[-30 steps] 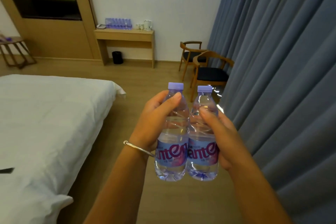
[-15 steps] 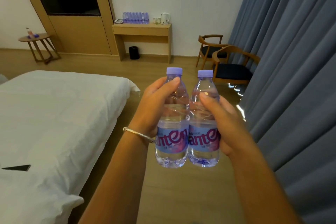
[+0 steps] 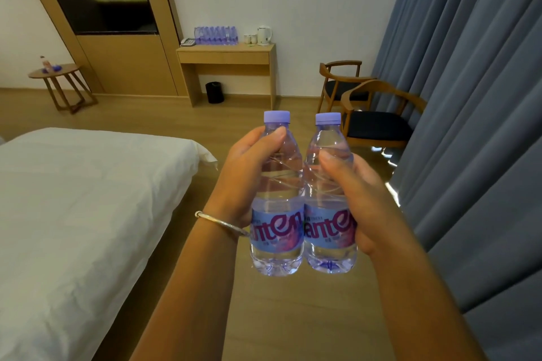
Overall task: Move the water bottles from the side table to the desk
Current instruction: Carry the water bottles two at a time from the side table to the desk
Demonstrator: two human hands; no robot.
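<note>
Nearest the camera, two forearms reach forward, the left wearing a thin bangle (image 3: 218,221), and each hand carries one upright bottle, the two bottles side by side and touching along their labels. The left hand (image 3: 243,176) is wrapped round the left bottle (image 3: 277,202), thumb pressed on the shoulder just below the purple cap; its other fingers are hidden behind the plastic. The right hand (image 3: 360,196) grips the right bottle (image 3: 330,205) the same way, thumb across the front. Neither grasp looks loose, and both bottles hang above the wooden floor (image 3: 264,316), between the bed (image 3: 82,214) on the left and the blue curtain (image 3: 469,126) on the right. Compared with a second ago, the far wall has slid down and toward the centre of view and more of the room's left side has opened up, while the grips look unchanged; I judge that the person is turning toward and walking to the far bench (image 3: 225,57) with this pair. That bench, against the wall, already carries a row of bottles (image 3: 215,36), a telephone, cups and a kettle (image 3: 264,35). A small round table (image 3: 55,73) stands well to its left, two chairs (image 3: 372,108) to its right. The carry seems midway; the set-down is not yet begun.
</note>
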